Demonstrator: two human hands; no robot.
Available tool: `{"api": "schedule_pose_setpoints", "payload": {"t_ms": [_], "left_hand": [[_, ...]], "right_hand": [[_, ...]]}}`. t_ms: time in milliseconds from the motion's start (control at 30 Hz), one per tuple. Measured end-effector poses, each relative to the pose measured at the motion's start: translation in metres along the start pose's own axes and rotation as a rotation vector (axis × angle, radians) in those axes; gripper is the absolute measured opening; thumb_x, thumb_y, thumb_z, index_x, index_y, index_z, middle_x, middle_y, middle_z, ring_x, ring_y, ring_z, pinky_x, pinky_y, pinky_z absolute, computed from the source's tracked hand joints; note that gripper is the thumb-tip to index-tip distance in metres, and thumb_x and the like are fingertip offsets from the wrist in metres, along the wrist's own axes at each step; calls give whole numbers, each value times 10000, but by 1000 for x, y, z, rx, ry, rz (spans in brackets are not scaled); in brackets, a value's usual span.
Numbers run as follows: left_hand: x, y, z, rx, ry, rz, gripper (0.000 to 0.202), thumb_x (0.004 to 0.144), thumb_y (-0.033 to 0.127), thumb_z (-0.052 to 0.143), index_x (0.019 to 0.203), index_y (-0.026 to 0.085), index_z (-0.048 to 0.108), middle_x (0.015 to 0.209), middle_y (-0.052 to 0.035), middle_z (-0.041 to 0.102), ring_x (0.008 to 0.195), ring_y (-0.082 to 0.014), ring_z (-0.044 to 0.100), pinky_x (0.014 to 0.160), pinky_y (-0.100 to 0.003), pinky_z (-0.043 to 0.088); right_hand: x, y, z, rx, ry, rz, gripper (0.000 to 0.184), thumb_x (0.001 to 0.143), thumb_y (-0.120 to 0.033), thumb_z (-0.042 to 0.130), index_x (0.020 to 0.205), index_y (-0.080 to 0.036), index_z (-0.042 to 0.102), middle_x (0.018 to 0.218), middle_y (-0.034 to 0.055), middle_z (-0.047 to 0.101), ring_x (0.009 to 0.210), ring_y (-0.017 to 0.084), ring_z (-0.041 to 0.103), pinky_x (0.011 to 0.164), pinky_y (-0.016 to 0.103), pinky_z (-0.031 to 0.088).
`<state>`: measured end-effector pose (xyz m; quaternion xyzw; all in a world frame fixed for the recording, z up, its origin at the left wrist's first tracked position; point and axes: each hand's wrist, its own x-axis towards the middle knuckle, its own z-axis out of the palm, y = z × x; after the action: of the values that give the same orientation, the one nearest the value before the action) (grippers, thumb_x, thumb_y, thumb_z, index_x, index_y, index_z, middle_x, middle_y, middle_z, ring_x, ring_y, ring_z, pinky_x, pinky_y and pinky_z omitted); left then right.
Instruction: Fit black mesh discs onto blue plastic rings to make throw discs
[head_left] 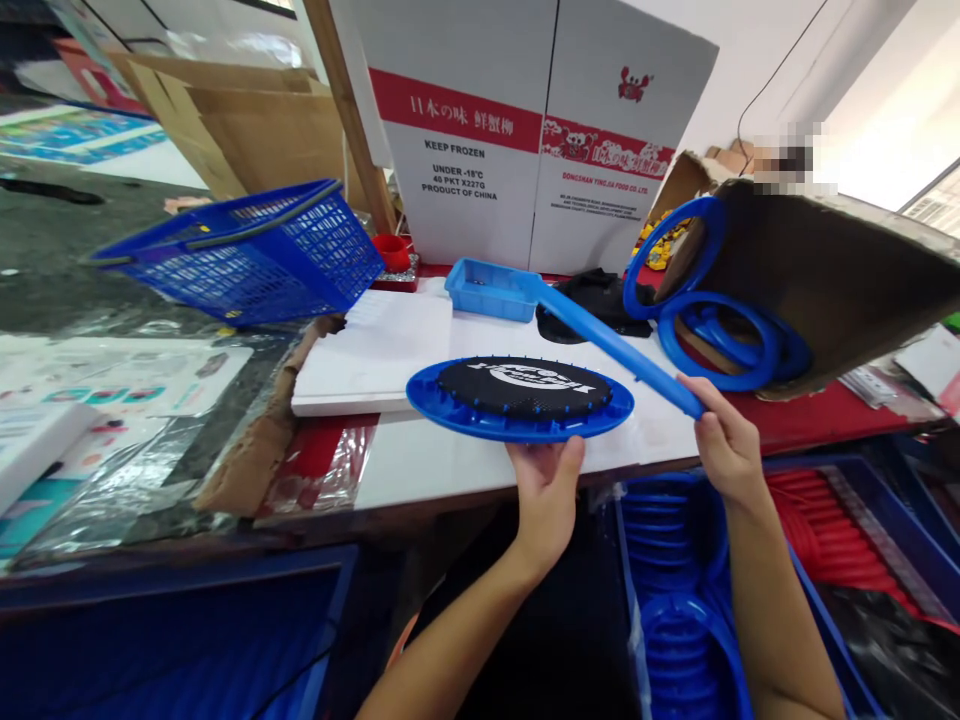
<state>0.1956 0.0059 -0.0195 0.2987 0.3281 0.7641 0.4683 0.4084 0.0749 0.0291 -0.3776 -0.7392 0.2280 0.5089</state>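
From below, my left hand (546, 505) grips the near edge of a round blue plastic frame (431, 400) with a black mesh centre (517, 385) bearing a white print. Small blue pegs stand around the mesh. My right hand (729, 445) pinches the near end of a blue plastic ring (615, 345), which appears almost edge-on and tilted. The ring is apart from the frame, up and to its right. Both are held above the white table surface (420, 465).
Behind stand a shallow blue tray (491, 300), black cloth (592, 300) and a white carton (480, 110). Blue rings (720, 340) lie at a tipped cardboard box (832, 280). A blue basket (255, 250) stands left. Below are crates with blue rings (675, 540) and red parts (840, 540).
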Motion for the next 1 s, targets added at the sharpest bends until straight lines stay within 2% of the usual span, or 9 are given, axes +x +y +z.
{"api": "schedule_pose_setpoints", "payload": {"t_ms": [67, 167, 300, 400, 500, 633, 833, 1000], "left_hand": [[-1, 6, 7, -43, 68, -35, 830, 958, 559, 805, 1625, 372, 348, 1654, -91, 534, 1520, -274, 549, 1349, -529, 358], [-13, 14, 7, -108, 74, -70, 745, 958, 519, 818, 1588, 363, 450, 1610, -74, 591, 1488, -279, 581, 1335, -524, 379], [-31, 23, 3, -185, 42, -107, 589, 996, 473, 784, 1528, 377, 551, 1383, -47, 741, 1319, -262, 705, 1251, -542, 488], [-38, 28, 5, -228, 2, -108, 537, 986, 449, 801, 1480, 367, 606, 1325, -40, 766, 1325, -257, 705, 1270, -537, 471], [-40, 33, 10, -260, -32, -124, 580, 971, 452, 819, 1498, 356, 597, 1432, -61, 730, 1383, -269, 675, 1276, -525, 470], [-44, 38, 14, -276, -44, -155, 693, 978, 444, 814, 1592, 355, 505, 1485, -89, 707, 1394, -282, 673, 1267, -521, 484], [-48, 42, 17, -276, -37, -171, 758, 975, 423, 821, 1632, 370, 446, 1519, -95, 686, 1401, -292, 672, 1257, -526, 500], [-47, 44, 22, -276, -80, -193, 803, 955, 484, 832, 1638, 376, 425, 1538, -104, 671, 1403, -311, 670, 1255, -544, 501]], "right_hand": [[1, -7, 1, -84, -99, -81, 436, 1077, -463, 611, 1479, -324, 708, 1396, 95, 700, 1339, 325, 632, 1183, 523, 480], [3, -9, 5, -96, -177, -137, 434, 1096, -389, 593, 1524, -380, 663, 1398, 77, 684, 1314, 302, 631, 1170, 501, 467], [6, -10, 1, -28, -235, -139, 416, 1097, -378, 589, 1503, -397, 680, 1389, 66, 699, 1307, 303, 646, 1126, 475, 501], [7, -25, -6, 49, -291, -84, 401, 1100, -369, 583, 1483, -391, 699, 1379, 60, 713, 1282, 295, 666, 1088, 451, 531], [8, -49, -9, 39, -380, -40, 389, 1096, -341, 599, 1464, -396, 713, 1366, 49, 717, 1260, 276, 672, 1089, 427, 523], [6, -72, -9, -56, -464, -35, 396, 1082, -316, 638, 1454, -426, 714, 1331, 29, 724, 1222, 251, 674, 1110, 412, 489], [-1, -81, -14, -118, -439, 29, 403, 1075, -303, 653, 1449, -441, 713, 1365, 26, 702, 1262, 256, 664, 1118, 417, 480], [-8, -88, -15, -110, -441, 24, 408, 1072, -300, 652, 1454, -430, 712, 1342, 40, 697, 1252, 273, 658, 1111, 443, 477]]}}
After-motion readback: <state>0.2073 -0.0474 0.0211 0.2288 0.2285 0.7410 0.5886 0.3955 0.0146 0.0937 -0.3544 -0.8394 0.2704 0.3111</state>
